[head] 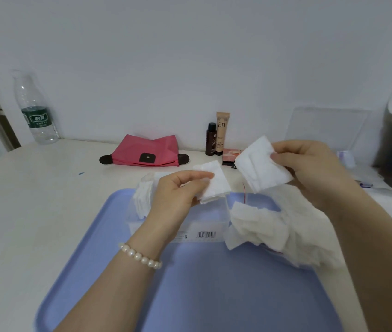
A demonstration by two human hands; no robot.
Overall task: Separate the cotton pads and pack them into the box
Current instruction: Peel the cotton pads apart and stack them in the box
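My left hand (178, 190) pinches a small white cotton pad (214, 183) over the clear plastic box (204, 221), which stands on the blue tray and holds a row of pads (143, 197) at its left end. My right hand (309, 168) holds a thicker stack of white cotton pads (259, 164) up and to the right, apart from the left pad. Under my right forearm, a loose heap of cotton pads (269, 228) lies in a clear bag.
The blue tray (214, 291) sits on a white table. At the back stand a pink pouch (147, 152), a dark bottle (211, 140), a BB cream tube (222, 130) and a water bottle (35, 109). A clear lid (329, 128) leans against the wall at right.
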